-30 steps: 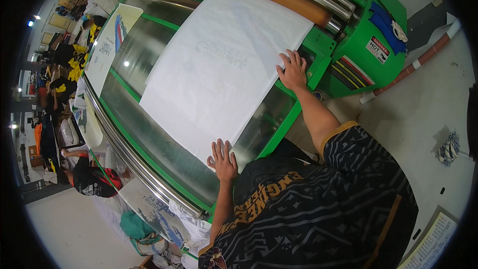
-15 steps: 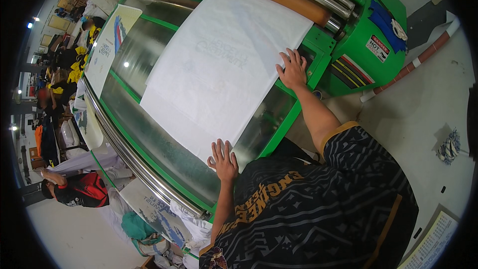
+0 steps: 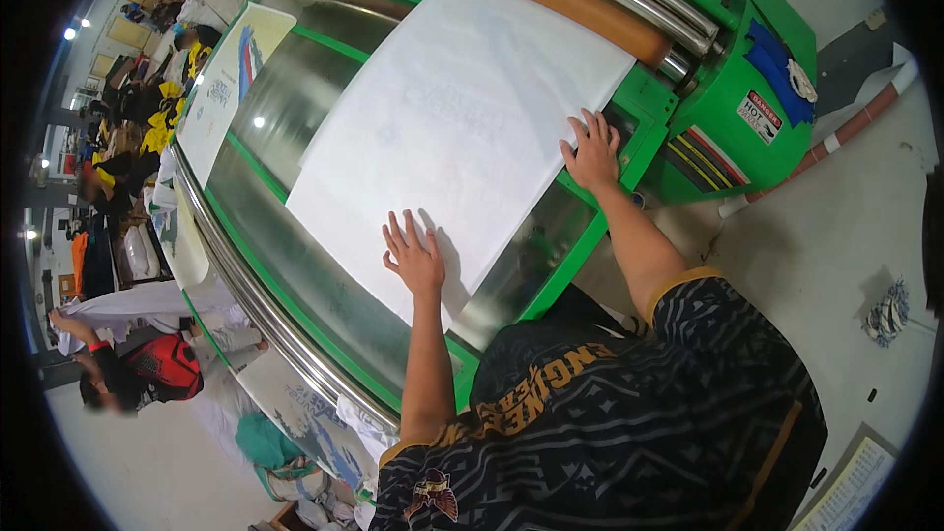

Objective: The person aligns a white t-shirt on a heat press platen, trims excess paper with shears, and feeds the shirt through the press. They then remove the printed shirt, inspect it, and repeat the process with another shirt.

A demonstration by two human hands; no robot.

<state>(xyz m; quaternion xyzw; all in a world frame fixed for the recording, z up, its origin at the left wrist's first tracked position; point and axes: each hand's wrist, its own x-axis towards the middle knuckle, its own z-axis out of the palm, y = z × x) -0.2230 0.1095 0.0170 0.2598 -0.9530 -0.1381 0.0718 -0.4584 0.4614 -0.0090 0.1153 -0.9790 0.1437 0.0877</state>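
Observation:
A large white sheet lies spread over the bed of a green roller heat press, its far edge reaching an orange-brown roller. Faint printed shapes show through it; whether it is paper or fabric I cannot tell. My left hand is over the sheet's near left part, fingers spread, with a shadow beside it. At the sheet's right edge rests my right hand, fingers apart and palm down. Neither hand grips anything.
Shiny metal rollers run along the press's left side, with printed sheets draped there. A co-worker in red and black handles white cloth at the left. Blue cloth lies on the press's right housing, and a long brown tube leans beside it.
My left hand has moved from the sheet's near edge farther in over the sheet. My right hand stays at the right edge. The co-worker at the left has raised the white cloth.

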